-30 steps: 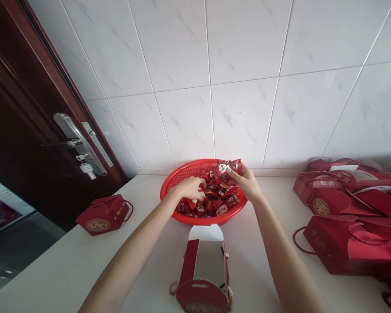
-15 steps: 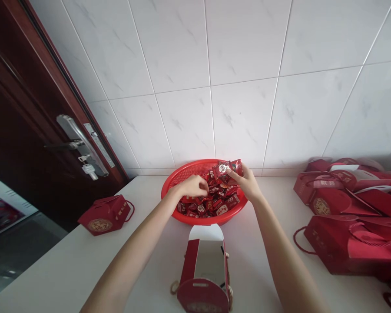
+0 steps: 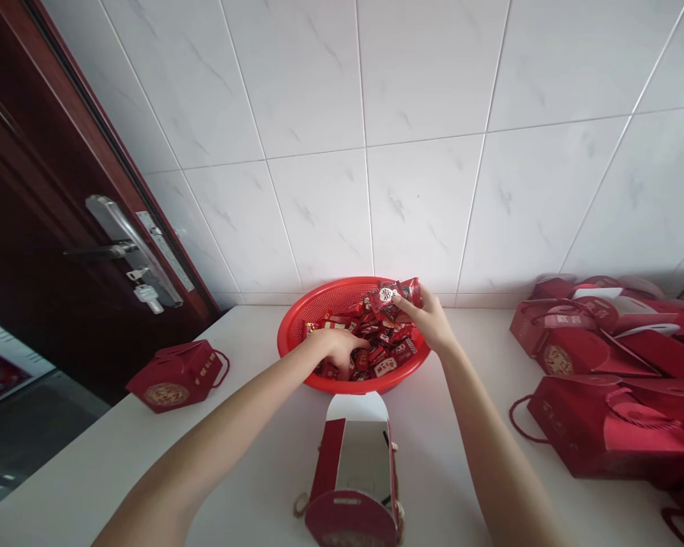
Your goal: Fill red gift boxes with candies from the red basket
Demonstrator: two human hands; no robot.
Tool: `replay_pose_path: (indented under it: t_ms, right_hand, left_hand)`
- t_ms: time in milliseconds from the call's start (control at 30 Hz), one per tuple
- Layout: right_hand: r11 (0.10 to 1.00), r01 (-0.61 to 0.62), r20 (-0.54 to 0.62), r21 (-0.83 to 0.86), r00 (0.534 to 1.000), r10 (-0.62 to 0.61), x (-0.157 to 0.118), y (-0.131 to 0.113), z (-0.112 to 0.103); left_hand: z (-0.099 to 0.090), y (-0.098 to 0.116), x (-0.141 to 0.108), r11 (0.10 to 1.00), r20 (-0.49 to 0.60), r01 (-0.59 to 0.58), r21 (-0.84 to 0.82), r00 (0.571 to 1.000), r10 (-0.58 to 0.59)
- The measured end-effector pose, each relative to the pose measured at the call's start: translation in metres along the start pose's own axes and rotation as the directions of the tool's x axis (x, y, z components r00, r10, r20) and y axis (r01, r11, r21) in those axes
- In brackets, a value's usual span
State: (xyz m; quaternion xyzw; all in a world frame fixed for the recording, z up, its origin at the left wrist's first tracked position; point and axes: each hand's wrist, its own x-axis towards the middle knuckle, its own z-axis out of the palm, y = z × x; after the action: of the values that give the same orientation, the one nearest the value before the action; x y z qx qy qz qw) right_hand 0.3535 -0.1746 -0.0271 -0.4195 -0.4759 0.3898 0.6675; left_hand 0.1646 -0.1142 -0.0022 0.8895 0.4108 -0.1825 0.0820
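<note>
A red plastic basket (image 3: pixel 302 315) stands against the wall, filled with small red-wrapped candies (image 3: pixel 384 367). My left hand (image 3: pixel 340 349) reaches down into the candies, thumb and fingers apart; the fingertips are partly hidden among the wrappers. Over the basket's right rim, my right hand (image 3: pixel 432 317) is closed on a few candy packets (image 3: pixel 388 295), one with a white label. Nearer to me, between my forearms, stands a red gift box (image 3: pixel 350 513) with its top open, a white flap raised at the far end and rope handles at its sides. Its visible inside is pale.
A closed red gift box (image 3: pixel 174 376) stands at the left of the white table (image 3: pixel 251 433). Several more red boxes (image 3: pixel 609 425) are piled on the right. A tiled wall (image 3: pixel 422 205) bounds the back, and a dark door (image 3: pixel 51 190) with keys in its lock is at left.
My left hand has gone lower into the candies, and its fingers have spread from a curled shape. My right hand keeps its hold on the packets. The view has shifted slightly.
</note>
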Motion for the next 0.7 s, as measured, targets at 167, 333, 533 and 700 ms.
replay_pose_path:
  t_ms: [167, 333, 533, 700]
  right_hand:
    - [1.0, 0.009, 0.0, -0.005, 1.0, -0.009, 0.0, 0.0, 0.0]
    - [1.0, 0.004, -0.013, -0.015, 1.0, -0.004, 0.0, 0.0, 0.0]
    - [1.0, 0.006, -0.028, -0.021, 1.0, -0.007, 0.0, 0.0, 0.0]
    - [1.0, 0.012, -0.033, -0.021, 0.999, -0.013, 0.0, 0.0, 0.0]
  left_hand:
    - [-0.005, 0.007, -0.008, 0.994, 0.1, -0.014, 0.107, 0.995, 0.004]
    - [-0.009, 0.0, -0.011, 0.995, -0.021, -0.067, 0.068, 0.997, 0.068]
    - [-0.007, -0.017, -0.003, 0.968, -0.297, -0.074, -0.238, 0.955, 0.0]
    - [-0.002, -0.029, 0.006, 0.9, -0.465, -0.118, -0.42, 0.879, -0.102]
